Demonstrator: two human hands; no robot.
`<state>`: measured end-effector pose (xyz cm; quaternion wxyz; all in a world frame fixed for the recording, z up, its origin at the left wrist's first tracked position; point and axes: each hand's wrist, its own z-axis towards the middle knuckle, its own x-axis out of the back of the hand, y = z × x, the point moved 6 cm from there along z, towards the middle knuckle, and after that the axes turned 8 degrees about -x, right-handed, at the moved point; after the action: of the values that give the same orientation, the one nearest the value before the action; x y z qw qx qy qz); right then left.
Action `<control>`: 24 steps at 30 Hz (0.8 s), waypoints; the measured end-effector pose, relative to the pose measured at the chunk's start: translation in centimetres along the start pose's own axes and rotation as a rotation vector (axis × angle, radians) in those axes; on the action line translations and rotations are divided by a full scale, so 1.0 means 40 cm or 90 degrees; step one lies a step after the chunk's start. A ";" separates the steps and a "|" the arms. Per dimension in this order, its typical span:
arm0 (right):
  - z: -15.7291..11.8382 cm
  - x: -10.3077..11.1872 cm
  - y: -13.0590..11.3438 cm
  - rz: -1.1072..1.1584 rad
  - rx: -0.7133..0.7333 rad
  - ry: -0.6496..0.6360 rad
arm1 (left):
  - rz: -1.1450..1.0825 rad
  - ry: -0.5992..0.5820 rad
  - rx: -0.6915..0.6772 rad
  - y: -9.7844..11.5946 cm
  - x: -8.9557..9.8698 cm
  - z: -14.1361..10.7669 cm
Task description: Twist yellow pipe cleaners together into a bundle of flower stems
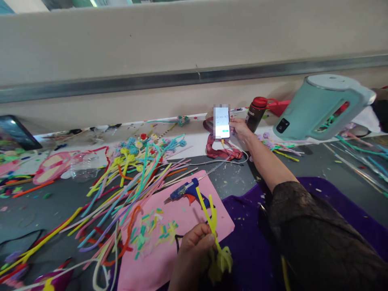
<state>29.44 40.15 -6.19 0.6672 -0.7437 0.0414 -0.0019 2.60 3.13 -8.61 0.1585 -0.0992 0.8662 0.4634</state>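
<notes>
My left hand [195,244], low in the middle of the head view, pinches a yellow pipe-cleaner flower [224,258]. The flower's looped petals hang down, and its straight stem ends point up past my fingers. Stretched forward, my right hand [239,128] grips the right edge of a smartphone [222,125] with a lit timer screen. A red strap [215,150] lies just below the phone. Beyond my left hand, a blue glue gun [188,190] with an orange trigger rests on a pink sheet [169,258], near small green and yellow cut bits [142,234].
Loose pipe cleaners [121,206] spread across the left side, with finished flowers [142,143] behind. A light-green kettle [324,109] and a dark red-capped bottle [257,113] stand at right. Purple cloth [248,230] covers the near edge. A low wall [151,44] bounds the back.
</notes>
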 end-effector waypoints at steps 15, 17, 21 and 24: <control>-0.023 -0.012 -0.010 -0.031 0.018 0.013 | 0.027 0.006 -0.013 0.005 0.003 0.012; -0.024 -0.013 -0.010 -0.042 0.024 0.022 | 0.028 0.001 -0.015 0.007 0.003 0.012; -0.025 -0.011 -0.009 -0.075 0.047 0.056 | 0.028 0.006 -0.019 0.011 0.002 0.004; -0.029 -0.012 -0.011 -0.112 0.065 0.079 | 0.013 0.008 -0.020 0.015 -0.003 -0.005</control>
<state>28.92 39.06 -5.59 0.6978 -0.7079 0.0170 -0.1083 2.47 3.27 -8.02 0.1467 -0.0955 0.8608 0.4779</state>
